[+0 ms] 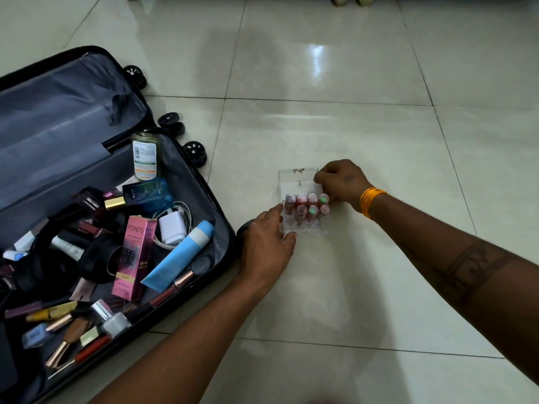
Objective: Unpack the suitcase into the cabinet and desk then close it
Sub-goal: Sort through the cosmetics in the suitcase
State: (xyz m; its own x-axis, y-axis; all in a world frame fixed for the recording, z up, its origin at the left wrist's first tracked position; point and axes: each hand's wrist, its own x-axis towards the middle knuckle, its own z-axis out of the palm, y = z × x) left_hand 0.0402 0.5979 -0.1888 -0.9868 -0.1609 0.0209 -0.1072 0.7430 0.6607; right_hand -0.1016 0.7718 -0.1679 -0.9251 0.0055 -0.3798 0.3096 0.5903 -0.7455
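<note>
Head view: we are kneeling by the open suitcase (96,182), still full, lying to our left on the floor (379,97). Between our hands the clear lipstick organizer (303,199) is standing; left hand (267,243) is touching its near corner with spread fingers, right hand (341,182) is seemingly pinching its far edge.

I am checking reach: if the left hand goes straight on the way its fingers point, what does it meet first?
The left hand would meet the clear organizer holding lipsticks; its fingertips seem already at its near edge.
</note>
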